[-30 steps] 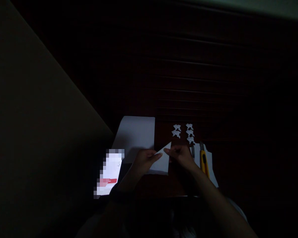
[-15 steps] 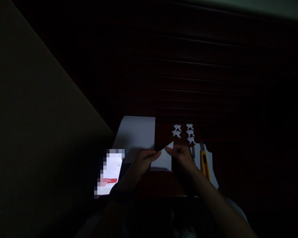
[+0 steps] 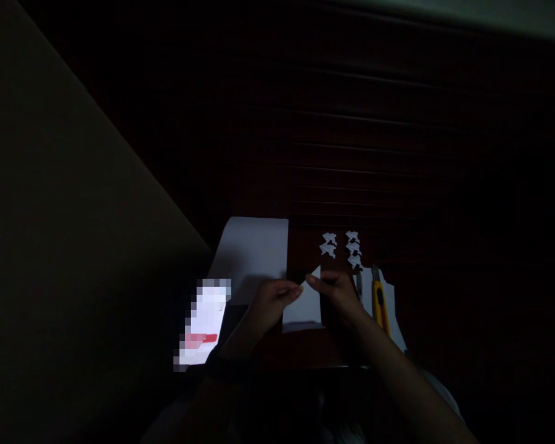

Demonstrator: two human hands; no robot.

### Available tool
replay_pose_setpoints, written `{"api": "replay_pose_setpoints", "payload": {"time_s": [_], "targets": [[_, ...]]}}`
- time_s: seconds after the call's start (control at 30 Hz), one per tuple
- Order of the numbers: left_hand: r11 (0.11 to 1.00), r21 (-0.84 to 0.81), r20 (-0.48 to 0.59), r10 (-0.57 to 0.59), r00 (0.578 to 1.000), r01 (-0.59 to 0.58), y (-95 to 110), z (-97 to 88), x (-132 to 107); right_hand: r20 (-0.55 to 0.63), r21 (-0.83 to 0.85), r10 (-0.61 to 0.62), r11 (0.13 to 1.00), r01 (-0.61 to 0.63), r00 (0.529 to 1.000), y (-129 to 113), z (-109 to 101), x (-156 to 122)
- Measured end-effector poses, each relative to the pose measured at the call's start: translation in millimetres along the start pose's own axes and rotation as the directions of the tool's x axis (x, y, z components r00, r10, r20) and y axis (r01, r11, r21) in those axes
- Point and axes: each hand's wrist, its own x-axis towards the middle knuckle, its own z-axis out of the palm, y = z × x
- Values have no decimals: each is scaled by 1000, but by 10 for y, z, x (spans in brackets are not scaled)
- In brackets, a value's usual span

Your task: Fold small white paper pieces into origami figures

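Observation:
A white sheet of paper [image 3: 308, 308] with a pointed, folded top corner is held between my two hands over the dark table. My left hand [image 3: 272, 301] pinches its slanted left edge between thumb and fingers. Close by, my right hand [image 3: 337, 291] grips the paper near the tip, thumb on top. Both hands are closed on it, and the fingers beneath are hidden. Beyond them lie several small folded paper figures [image 3: 353, 248] in a right column, and two more figures [image 3: 328, 245] stand to their left.
A large blank white sheet [image 3: 254, 246] lies at the back left. A lit phone screen [image 3: 208, 314], partly pixelated, is left of my forearm. On the right, a yellow utility knife [image 3: 380, 305] rests on white paper pieces [image 3: 396, 317]. The light is very dim.
The sheet between my hands has turned slightly more upright and its lower edge sits a little nearer to me. My hands stay pinched on it, drawn slightly closer together.

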Motion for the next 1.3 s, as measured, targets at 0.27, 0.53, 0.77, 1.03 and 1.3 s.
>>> {"api": "replay_pose_setpoints", "payload": {"time_s": [0.27,0.53,0.77,1.03,1.3], "targets": [[990,-86,29,-114,993,116,40,-9,-25,-140,51,-16,998,24,990,59,-79,79],[963,-205,76,-163,984,175,38,-85,-75,-187,30,-66,997,73,980,-68,-185,85],[998,37,-94,51,994,-48,20,-6,-12,-141,-22,-75,997,72,987,11,-32,56],[994,97,-123,64,990,-53,-9,74,-3,36,132,34,990,-38,999,92,58,-20],[990,133,-98,58,994,-44,-25,105,-10,-14,201,137,971,-132,990,119,32,37]]}}
